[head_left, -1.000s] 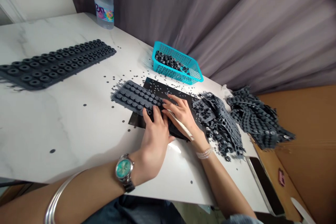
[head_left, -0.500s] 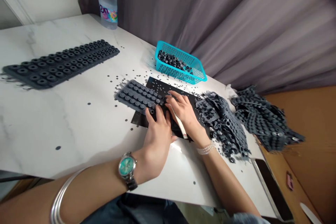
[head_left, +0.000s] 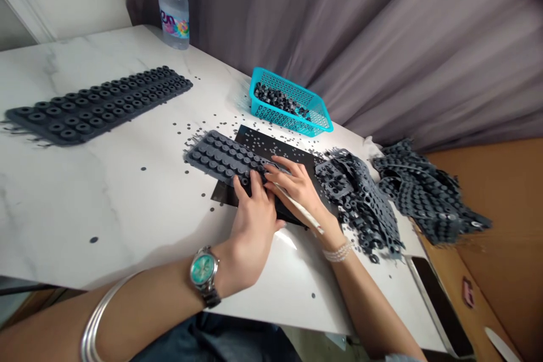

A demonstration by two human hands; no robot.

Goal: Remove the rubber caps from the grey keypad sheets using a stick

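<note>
- The desk [head_left: 169, 209] runs beneath both hands, giving them, it seems, a flat base to press against.
- A long sheet [head_left: 99, 102] lies well apart, left of the fingers, probably to keep the working spot free.
- A black mat [head_left: 223, 193] lies below the fingers, likely shielding the desk.
- The short sheet [head_left: 220, 157] rests partly on that mat, its right end at both hands' fingers.
- The left hand [head_left: 252, 229] has its fingers spread, tips down on the short sheet's near side, seemingly to steady it.
- The right hand [head_left: 299, 186] has its fingers closed around a white stick [head_left: 304, 214], pen-fashion, presumably for control; its tip is hard to make out.
- The short sheet looks dark grey, rubbery and flat, with ragged threads at the end farthest from the fingers.
- Round raised studs cover it in rows.
</note>
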